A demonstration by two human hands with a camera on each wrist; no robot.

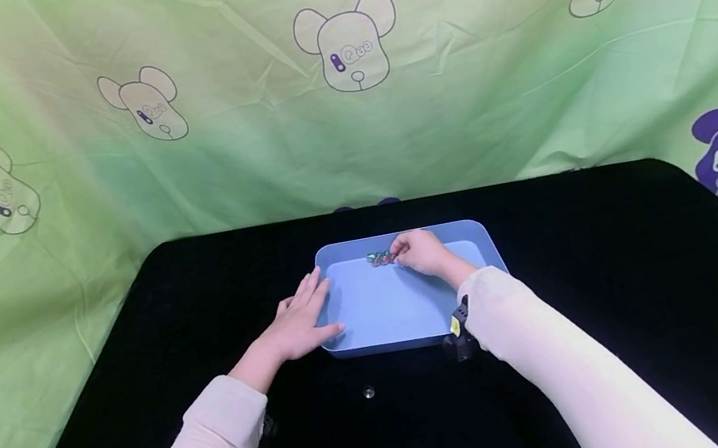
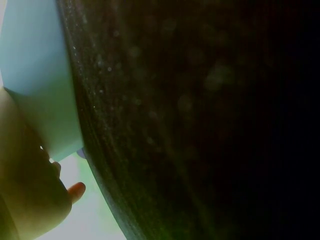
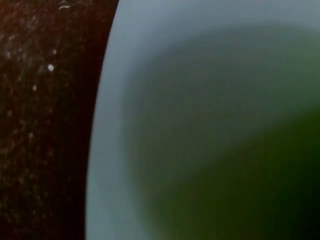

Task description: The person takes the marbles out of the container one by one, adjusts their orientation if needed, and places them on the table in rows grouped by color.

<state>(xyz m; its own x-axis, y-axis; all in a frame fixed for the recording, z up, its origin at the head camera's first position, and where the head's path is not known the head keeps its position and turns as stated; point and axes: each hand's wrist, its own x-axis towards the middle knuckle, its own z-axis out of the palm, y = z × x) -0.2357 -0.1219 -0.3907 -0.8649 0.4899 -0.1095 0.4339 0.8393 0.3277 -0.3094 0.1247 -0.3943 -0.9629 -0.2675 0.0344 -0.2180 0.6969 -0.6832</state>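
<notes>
A light blue rectangular tray (image 1: 381, 308) stands on the black table. My left hand (image 1: 294, 327) rests on its left rim, fingers spread and fairly straight, thumb over the near left corner. In the left wrist view the hand (image 2: 32, 185) shows at the lower left beside the tray wall (image 2: 37, 65). Inside the tray, along the far wall, several small shiny green and reddish glass marbles (image 1: 378, 259) sit close together. At their right end my right hand (image 1: 423, 251) curls its fingers and pinches a reddish marble, mostly hidden by the fingertips.
One clear glass marble (image 1: 368, 391) lies on the black cloth (image 1: 595, 254) in front of the tray. Behind the table hangs a green curtain (image 1: 247, 163) with bear-head prints. Blurred tray wall (image 3: 107, 150) fills much of the right wrist view.
</notes>
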